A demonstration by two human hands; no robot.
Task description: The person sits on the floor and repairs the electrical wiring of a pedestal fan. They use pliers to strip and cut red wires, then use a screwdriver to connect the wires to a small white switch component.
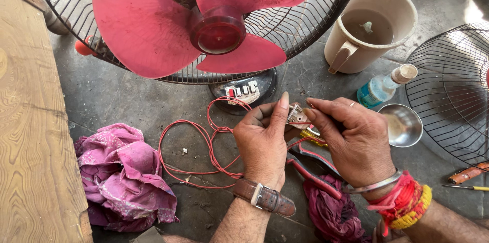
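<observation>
While both hands pinch it, the small switch part (297, 116) sits between left hand (264, 143) and right hand (351, 141). A tug on the red wire (204, 141) could snap its joint, I reckon.

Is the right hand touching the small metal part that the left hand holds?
Touching. The head view shows the right hand with thumb and forefinger tips pressed on the small metal part, which the left hand pinches too.

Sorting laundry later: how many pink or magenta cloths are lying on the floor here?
2. A crumpled pink cloth lies left of the red wire loops, beside the wooden board. A darker magenta cloth lies under the wrists, partly hidden; more may be covered.
</observation>
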